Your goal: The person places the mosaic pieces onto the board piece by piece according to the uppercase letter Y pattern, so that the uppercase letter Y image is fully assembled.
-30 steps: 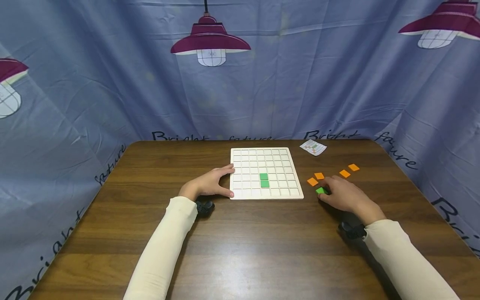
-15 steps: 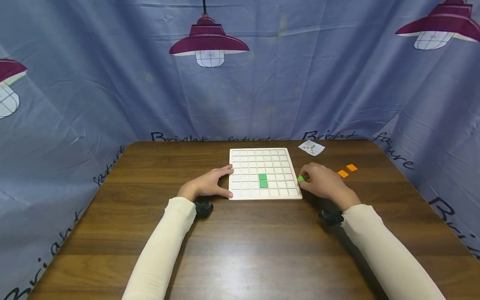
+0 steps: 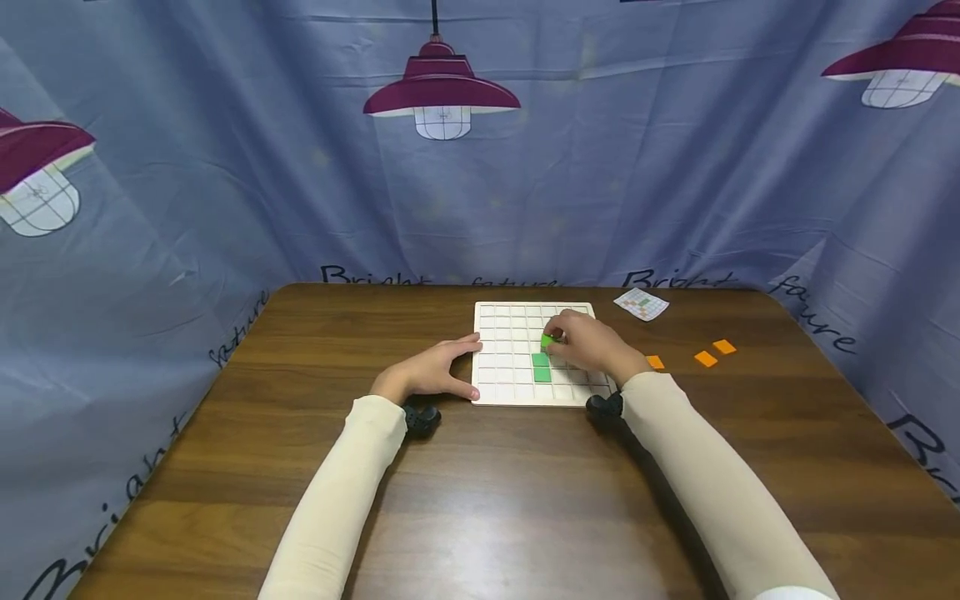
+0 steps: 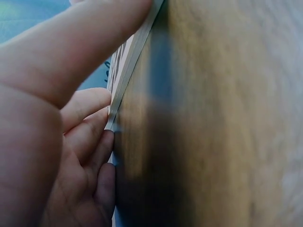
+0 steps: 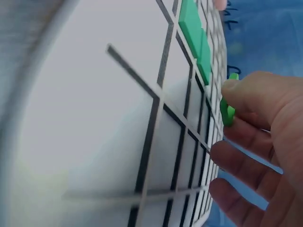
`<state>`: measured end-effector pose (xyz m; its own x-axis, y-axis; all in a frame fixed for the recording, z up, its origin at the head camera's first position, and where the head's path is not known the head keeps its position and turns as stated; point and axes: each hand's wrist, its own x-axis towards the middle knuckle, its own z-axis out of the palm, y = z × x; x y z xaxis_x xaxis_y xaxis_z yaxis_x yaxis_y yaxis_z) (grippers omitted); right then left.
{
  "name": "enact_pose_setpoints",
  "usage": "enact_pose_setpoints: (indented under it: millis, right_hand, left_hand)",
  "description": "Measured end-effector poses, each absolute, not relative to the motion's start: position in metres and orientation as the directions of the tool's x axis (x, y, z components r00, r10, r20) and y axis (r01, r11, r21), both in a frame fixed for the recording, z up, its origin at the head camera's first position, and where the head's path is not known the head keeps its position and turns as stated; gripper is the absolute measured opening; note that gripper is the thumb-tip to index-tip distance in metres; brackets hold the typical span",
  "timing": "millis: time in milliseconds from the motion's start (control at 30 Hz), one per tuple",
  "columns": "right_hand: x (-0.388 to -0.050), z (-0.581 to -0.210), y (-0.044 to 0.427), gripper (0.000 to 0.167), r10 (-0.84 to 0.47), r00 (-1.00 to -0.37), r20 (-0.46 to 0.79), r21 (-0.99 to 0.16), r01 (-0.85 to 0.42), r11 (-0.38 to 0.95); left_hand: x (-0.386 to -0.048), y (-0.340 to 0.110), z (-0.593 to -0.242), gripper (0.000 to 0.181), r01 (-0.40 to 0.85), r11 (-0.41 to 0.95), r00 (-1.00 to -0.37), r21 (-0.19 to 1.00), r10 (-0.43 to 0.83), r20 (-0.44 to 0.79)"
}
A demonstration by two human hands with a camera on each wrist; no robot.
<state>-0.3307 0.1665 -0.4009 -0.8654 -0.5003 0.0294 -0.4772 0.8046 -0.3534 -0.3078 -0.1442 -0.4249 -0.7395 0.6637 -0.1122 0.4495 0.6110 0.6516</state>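
Observation:
A white grid board (image 3: 498, 377) lies flat on the wooden table, with two green square tiles (image 3: 542, 367) seated in neighbouring cells of one column. My right hand (image 3: 588, 343) is over the board and pinches a light green square tile (image 3: 547, 341) between thumb and fingers, just beyond those two. In the right wrist view the pinched tile (image 5: 228, 105) stands tilted, apart from the seated green tiles (image 5: 193, 33). My left hand (image 3: 431, 369) rests at the board's left edge, thumb and fingers spread and touching it. The left wrist view shows fingers (image 4: 87, 106) against the board's side.
Orange square tiles (image 3: 705, 358) lie on the table right of the board, one partly hidden by the right wrist. A small card (image 3: 642, 304) with a printed coloured grid lies near the back edge. A blue curtain (image 3: 480, 200) hangs behind the table.
My right hand has carried the light green tile left from beside the orange tiles to over the board. My left hand has stayed at the board's edge. The head view has shifted slightly.

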Motion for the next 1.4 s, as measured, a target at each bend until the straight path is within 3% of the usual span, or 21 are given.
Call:
enact_pose_setpoints:
  millis: [200,567,1200,1400]
  right_hand:
    - [-0.336,-0.402,0.165,0.02,-0.53,-0.848,-0.015,-0.4,-0.481,0.78]
    - [-0.336,-0.405,0.156,0.023,-0.472,-0.881,-0.028,-0.462,-0.407,0.788]
    - [-0.34,-0.406,0.152,0.018,-0.401,-0.915,-0.033,-0.482,-0.337,0.809]
    - [-0.332,-0.407,0.156,0.029,-0.432,-0.902,-0.026,-0.527,-0.355,0.772]
  left_hand:
    - [-0.308,-0.14,-0.427,0.093,0.447,0.61,-0.74,0.655,0.663,-0.112]
    - [-0.308,-0.143,-0.428,0.093,0.436,0.614,-0.749,0.658,0.653,-0.114]
    - [-0.31,-0.141,-0.427,0.094,0.443,0.6,-0.748,0.666,0.657,-0.095]
    - [-0.311,-0.142,-0.427,0.094,0.442,0.612,-0.747,0.656,0.656,-0.109]
